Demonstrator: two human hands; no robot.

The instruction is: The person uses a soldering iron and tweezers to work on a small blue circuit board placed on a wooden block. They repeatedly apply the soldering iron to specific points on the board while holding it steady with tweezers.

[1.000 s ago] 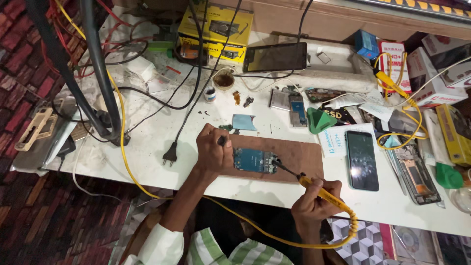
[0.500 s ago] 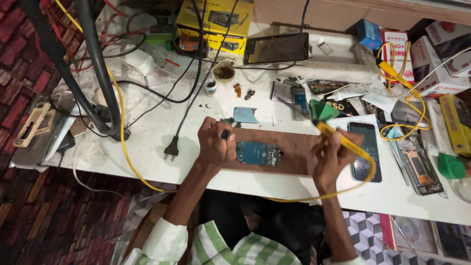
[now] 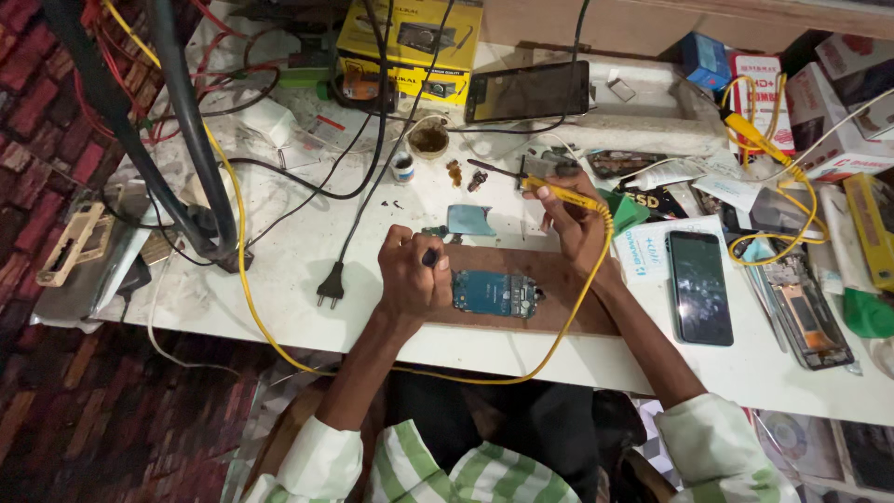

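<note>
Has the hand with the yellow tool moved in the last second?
Yes. The right hand with the yellow soldering iron has swung from the near table edge, up past the brown wooden board, toward the back.

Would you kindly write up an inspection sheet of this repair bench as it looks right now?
Surface: white table, stained, with a brown wooden board at its front edge.
Job's things: blue circuit board lies on the wooden board; yellow soldering iron points away from it, toward the back.
Clutter: dark phone face up, yellow box, tablet, small round pot, opened phone frame.
Grippers: left hand closed on a small dark tool beside the circuit board; right hand holds the soldering iron.
Cables: yellow cord loops off the front edge; black plug lies unplugged.
Surroundings: red brick floor; black stand at the left.
</note>
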